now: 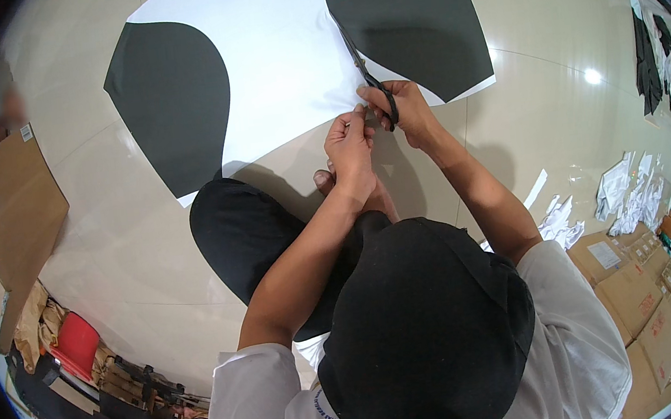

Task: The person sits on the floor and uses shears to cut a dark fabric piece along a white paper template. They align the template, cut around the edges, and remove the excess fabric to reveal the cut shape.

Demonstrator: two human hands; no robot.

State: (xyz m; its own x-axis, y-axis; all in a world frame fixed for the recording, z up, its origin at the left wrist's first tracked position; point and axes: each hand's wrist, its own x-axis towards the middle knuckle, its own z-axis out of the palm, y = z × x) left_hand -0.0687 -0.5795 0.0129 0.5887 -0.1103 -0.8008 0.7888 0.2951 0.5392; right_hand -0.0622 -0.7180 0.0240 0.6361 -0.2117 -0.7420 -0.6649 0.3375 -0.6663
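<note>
Gripping slim black metal scissors [362, 66] at the near edge of a large white flat sheet [279, 60]

The right hand [408, 110] is curled round the handles of the one pair of scissors, its forearm slanting up and leftward, blades pointing away from the body; how far the blades part, I cannot tell. Just beside it, the left hand [351, 144] pinches the sheet's near edge between thumb and fingertips, elbow bent, forearm angled up to the right. The single sheet lies on a glossy beige tiled floor [136, 255] and bears two big dark-grey rounded shapes, one left [177, 103], one right [415, 29]; the blades lie along the right one's inner curve. Farther out are one bent brown cardboard panel [20, 202] to the left, and several white scraps [559, 220] and brown cardboard boxes [639, 300], too jumbled to count, to the right.
</note>
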